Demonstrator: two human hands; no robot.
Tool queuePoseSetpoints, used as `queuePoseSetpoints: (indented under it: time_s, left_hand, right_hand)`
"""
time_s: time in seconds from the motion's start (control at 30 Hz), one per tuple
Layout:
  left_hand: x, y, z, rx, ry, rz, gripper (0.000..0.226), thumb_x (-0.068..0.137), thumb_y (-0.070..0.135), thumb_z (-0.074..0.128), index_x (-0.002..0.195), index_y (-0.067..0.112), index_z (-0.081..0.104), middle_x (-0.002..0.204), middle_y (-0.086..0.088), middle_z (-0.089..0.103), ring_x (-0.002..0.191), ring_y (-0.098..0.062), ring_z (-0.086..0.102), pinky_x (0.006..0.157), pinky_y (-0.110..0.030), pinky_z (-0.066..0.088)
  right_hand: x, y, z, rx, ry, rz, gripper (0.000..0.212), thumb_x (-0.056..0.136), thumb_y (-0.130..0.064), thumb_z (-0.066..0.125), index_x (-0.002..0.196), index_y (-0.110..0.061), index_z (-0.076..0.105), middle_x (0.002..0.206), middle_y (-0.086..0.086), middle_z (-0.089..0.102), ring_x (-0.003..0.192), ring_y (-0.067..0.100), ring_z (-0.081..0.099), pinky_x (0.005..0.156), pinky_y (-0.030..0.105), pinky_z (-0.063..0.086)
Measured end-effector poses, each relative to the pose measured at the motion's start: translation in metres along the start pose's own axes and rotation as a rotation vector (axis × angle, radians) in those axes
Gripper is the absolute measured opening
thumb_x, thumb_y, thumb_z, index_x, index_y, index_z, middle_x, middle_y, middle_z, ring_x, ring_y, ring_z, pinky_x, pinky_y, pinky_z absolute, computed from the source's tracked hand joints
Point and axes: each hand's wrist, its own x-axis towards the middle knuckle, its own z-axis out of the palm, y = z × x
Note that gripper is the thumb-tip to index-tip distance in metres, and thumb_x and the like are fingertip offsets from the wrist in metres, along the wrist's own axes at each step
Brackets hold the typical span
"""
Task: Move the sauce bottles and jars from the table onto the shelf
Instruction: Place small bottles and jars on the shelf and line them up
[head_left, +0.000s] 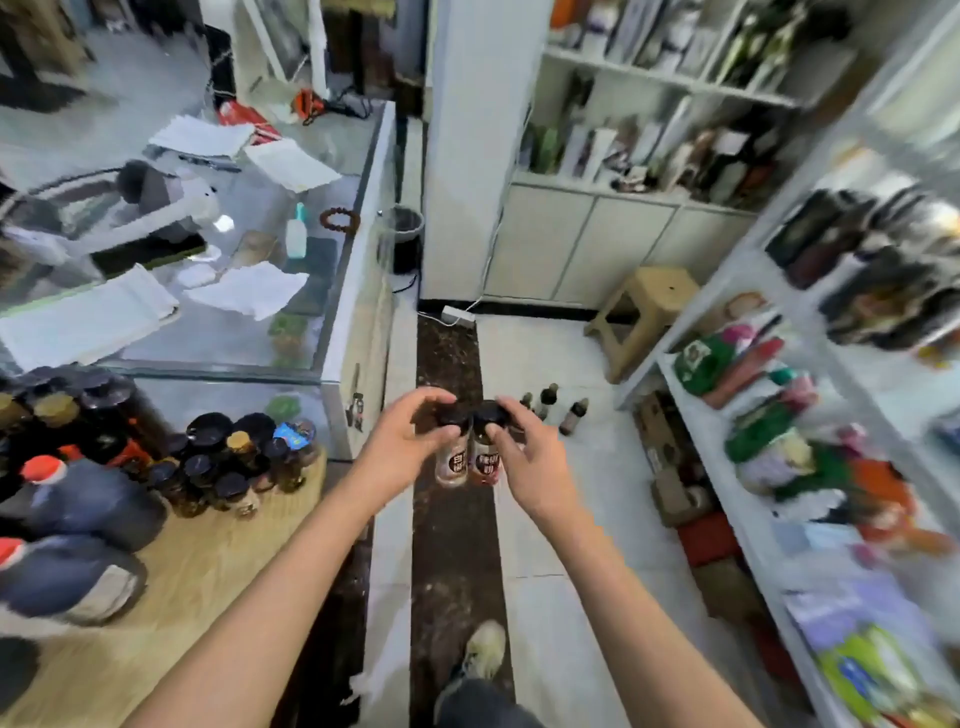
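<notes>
Each of my hands carries a small black-capped jar over the aisle floor, side by side and touching. My left hand (408, 441) grips the left jar (451, 463) by its cap and upper body. My right hand (524, 460) grips the right jar (486, 464) the same way. Several more dark-lidded jars (228, 462) and large red-capped sauce bottles (83, 499) stand on the wooden table (208, 566) at the lower left. The white shelf (727, 499) runs along the right side, holding coloured packets.
A glass counter (332, 291) with papers stands behind the table. Three small dark bottles (550, 408) stand on the floor ahead. A plastic stool (644, 312), cardboard boxes (670, 467) under the shelf, a power strip (457, 314) and my foot (483, 649) are in the aisle.
</notes>
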Motion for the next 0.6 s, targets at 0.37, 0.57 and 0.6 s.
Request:
queuePoseSetpoints:
  time_s: [0.37,0.57,0.6]
  left_hand:
    - [0.038,0.159,0.213,-0.199,-0.260,0.181,0.025,0.084,0.003,0.070,0.101,0.020,0.066,0.101,0.006,0.072,0.096,-0.003,0.067,0.082,-0.017,0.051]
    - [0.059,0.232,0.375,-0.256,-0.414,0.253,0.021,0.087,0.005,0.067,0.102,0.020,0.067,0.099,0.005,0.073,0.096,-0.007,0.068,0.084,-0.023,0.054]
    - [0.061,0.243,0.399,-0.268,-0.429,0.271,0.021,0.088,0.006,0.066,0.102,0.021,0.068,0.099,0.006,0.073,0.097,-0.007,0.067,0.083,-0.021,0.054]
  right_hand:
    - [-0.035,0.005,-0.240,0.051,0.477,-0.068,0.041,0.099,-0.020,0.056,0.140,-0.013,0.052,0.130,0.005,0.062,0.119,0.016,0.059,0.102,0.041,0.049]
    - [-0.052,0.040,-0.394,0.005,0.707,-0.116,0.030,0.098,-0.017,0.056,0.128,-0.018,0.060,0.118,-0.002,0.067,0.108,0.012,0.063,0.096,0.043,0.052]
    - [-0.053,0.045,-0.417,-0.017,0.735,-0.129,0.028,0.098,-0.017,0.056,0.126,-0.019,0.060,0.115,-0.003,0.068,0.106,0.009,0.064,0.094,0.042,0.052]
